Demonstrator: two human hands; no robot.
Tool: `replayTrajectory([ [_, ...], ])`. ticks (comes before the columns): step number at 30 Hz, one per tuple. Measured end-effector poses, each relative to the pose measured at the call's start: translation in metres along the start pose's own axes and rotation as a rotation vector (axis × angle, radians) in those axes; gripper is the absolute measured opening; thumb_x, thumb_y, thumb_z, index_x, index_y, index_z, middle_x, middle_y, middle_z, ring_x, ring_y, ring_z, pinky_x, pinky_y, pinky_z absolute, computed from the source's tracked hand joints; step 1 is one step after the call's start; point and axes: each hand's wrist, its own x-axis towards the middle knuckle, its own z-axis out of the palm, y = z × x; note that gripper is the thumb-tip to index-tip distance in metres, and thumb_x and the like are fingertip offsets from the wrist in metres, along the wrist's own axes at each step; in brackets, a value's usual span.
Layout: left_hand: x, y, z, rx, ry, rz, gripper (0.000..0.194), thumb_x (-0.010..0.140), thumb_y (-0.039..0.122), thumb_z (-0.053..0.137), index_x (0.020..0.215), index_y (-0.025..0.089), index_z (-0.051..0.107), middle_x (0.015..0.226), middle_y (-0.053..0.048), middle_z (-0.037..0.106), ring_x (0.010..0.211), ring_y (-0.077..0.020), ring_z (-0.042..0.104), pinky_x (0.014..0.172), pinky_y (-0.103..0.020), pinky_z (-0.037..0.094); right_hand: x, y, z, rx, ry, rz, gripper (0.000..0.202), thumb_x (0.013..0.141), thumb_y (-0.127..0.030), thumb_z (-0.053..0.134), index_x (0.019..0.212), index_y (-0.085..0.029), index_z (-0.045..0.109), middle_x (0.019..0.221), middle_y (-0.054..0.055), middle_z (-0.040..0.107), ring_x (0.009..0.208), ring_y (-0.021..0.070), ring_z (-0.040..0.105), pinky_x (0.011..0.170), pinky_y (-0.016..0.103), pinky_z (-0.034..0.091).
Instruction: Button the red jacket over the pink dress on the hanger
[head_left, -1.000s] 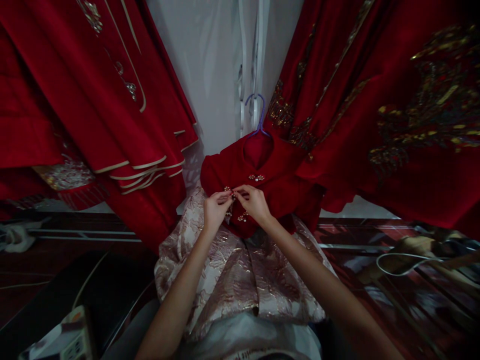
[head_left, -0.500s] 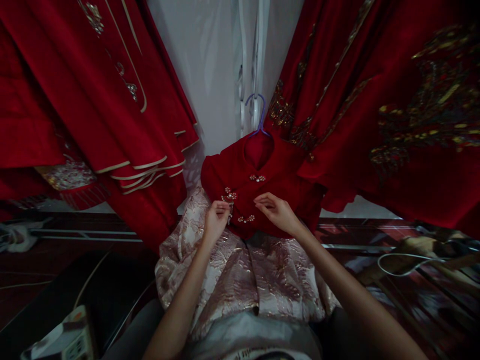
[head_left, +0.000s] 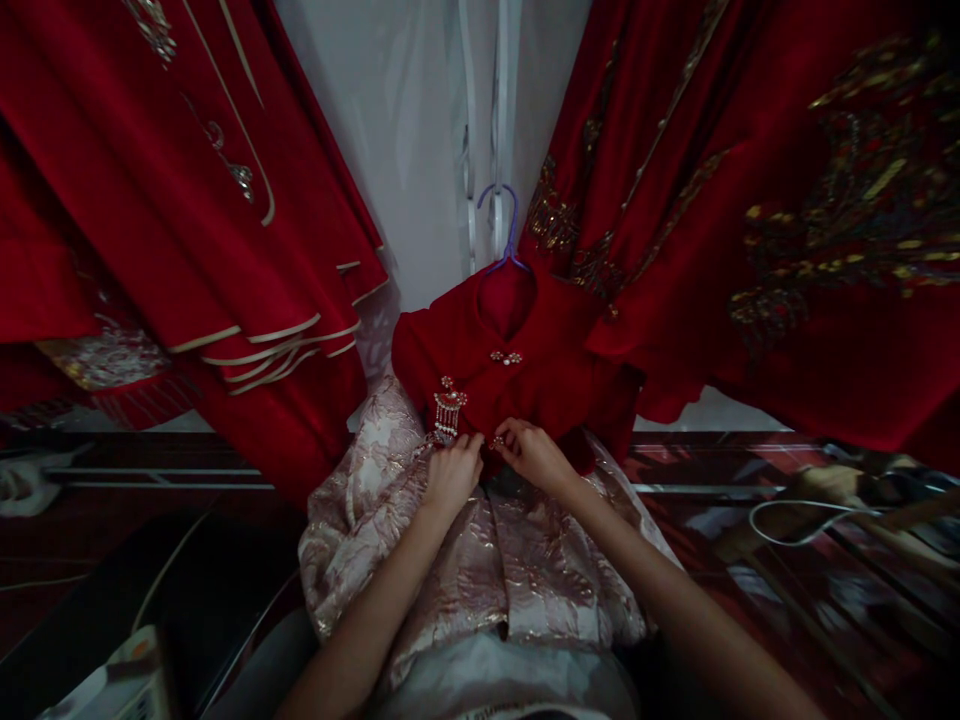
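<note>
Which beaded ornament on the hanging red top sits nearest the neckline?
The small clasp, highest on the red top; the fringed ornament and the piece at the right hand both sit lower.

Beyond the grip, a pale wall (head_left: 375, 120) rises behind white upright bars (head_left: 471, 130). Left of the grip, long red garments (head_left: 172, 180) hang in folds, their hems edged with cream piping (head_left: 281, 333), and a silver beaded panel (head_left: 112, 355) shows lower down. Right of the grip hang more red garments (head_left: 675, 340), heavy with gold beadwork (head_left: 862, 250). Low on the left, nearer the viewer than the grip, are a black surface (head_left: 90, 570), a thin cord (head_left: 166, 572) and a boxy pale object (head_left: 131, 675), cut off by the frame. Low on the right, a looped white cable (head_left: 787, 503) lies above a dim, reddish floor (head_left: 712, 455)
</note>
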Motion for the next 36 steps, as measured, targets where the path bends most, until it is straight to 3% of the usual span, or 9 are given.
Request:
replayTrajectory([
  [3, 0.009, -0.004, -0.006, 0.112, 0.001, 0.082, 0.021, 0.087, 0.018, 0.046, 0.101, 0.022, 0.06, 0.091, -0.006, 0.061, 0.08, -0.0186, 0.062, 0.066, -0.026, 0.045, -0.001, 0.003, -0.001, 0.01, 0.018, -0.012, 0.012, 0.075, -0.02, 0.064, 0.086, -0.019, 0.059, 0.078, 0.001, 0.061, 0.066, 0.0121, 0.059, 0.062, 0.022, 0.044],
  [6, 0.011, -0.007, -0.009, 0.069, 0.058, 0.105, 0.015, 0.086, 0.019, 0.048, 0.091, 0.022, 0.062, 0.089, -0.004, 0.059, 0.085, -0.0173, 0.06, 0.069, -0.025, 0.046, 0.001, 0.006, -0.004, 0.084, 0.027, -0.043, 0.012, 0.074, -0.021, 0.066, 0.081, -0.019, 0.057, 0.076, 0.0, 0.061, 0.066, 0.0117, 0.058, 0.061, 0.021, 0.044],
  [11, 0.0, -0.009, -0.002, -0.405, 0.197, 0.016, 0.014, 0.083, 0.019, 0.052, 0.091, 0.023, 0.063, 0.085, -0.001, 0.06, 0.075, -0.012, 0.06, 0.07, -0.023, 0.051, 0.005, 0.007, -0.006, 0.283, 0.052, 0.007, 0.011, 0.075, -0.024, 0.065, 0.077, -0.019, 0.055, 0.069, -0.001, 0.063, 0.064, 0.0122, 0.062, 0.058, 0.021, 0.046],
  [14, -0.003, -0.009, 0.005, -0.675, 0.244, -0.092, 0.013, 0.08, 0.019, 0.055, 0.089, 0.021, 0.065, 0.083, -0.002, 0.064, 0.074, -0.012, 0.063, 0.069, -0.025, 0.055, 0.005, 0.006, -0.006, 0.381, 0.002, 0.013, 0.016, 0.074, -0.03, 0.067, 0.075, -0.019, 0.056, 0.069, 0.0, 0.065, 0.064, 0.0134, 0.064, 0.058, 0.021, 0.048],
  [17, -0.002, -0.009, 0.009, -0.83, 0.234, -0.187, 0.013, 0.075, 0.019, 0.06, 0.087, 0.019, 0.066, 0.081, -0.003, 0.068, 0.074, -0.0136, 0.067, 0.07, -0.028, 0.057, 0.005, 0.001, -0.004, 0.416, -0.039, -0.007, 0.019, 0.073, -0.034, 0.069, 0.075, -0.018, 0.058, 0.07, 0.001, 0.067, 0.066, 0.0142, 0.066, 0.059, 0.022, 0.049],
  [21, 0.001, -0.008, 0.014, -0.96, 0.231, -0.243, 0.014, 0.07, 0.019, 0.065, 0.084, 0.017, 0.067, 0.078, -0.003, 0.071, 0.073, -0.0154, 0.069, 0.068, -0.03, 0.058, 0.003, -0.005, 0.002, 0.387, 0.015, 0.014, 0.019, 0.075, -0.034, 0.068, 0.074, -0.018, 0.058, 0.071, 0.001, 0.067, 0.066, 0.0143, 0.066, 0.058, 0.022, 0.049],
  [31, 0.0, -0.004, 0.015, -1.01, 0.238, -0.283, 0.017, 0.069, 0.014, 0.065, 0.085, 0.015, 0.069, 0.077, -0.005, 0.073, 0.071, -0.016, 0.069, 0.069, -0.03, 0.058, -0.001, -0.006, 0.014, 0.337, 0.069, 0.017, 0.007, 0.079, -0.025, 0.061, 0.08, -0.02, 0.056, 0.073, 0.001, 0.066, 0.067, 0.0137, 0.066, 0.061, 0.023, 0.052],
  [36, 0.0, -0.014, 0.013, -0.962, 0.196, -0.189, 0.017, 0.073, 0.018, 0.063, 0.087, 0.018, 0.072, 0.085, -0.005, 0.073, 0.075, -0.0158, 0.069, 0.072, -0.031, 0.058, -0.002, -0.005, 0.017, 0.306, 0.074, 0.012, 0.005, 0.08, -0.023, 0.06, 0.082, -0.02, 0.057, 0.076, 0.002, 0.067, 0.07, 0.0141, 0.066, 0.064, 0.024, 0.053],
])
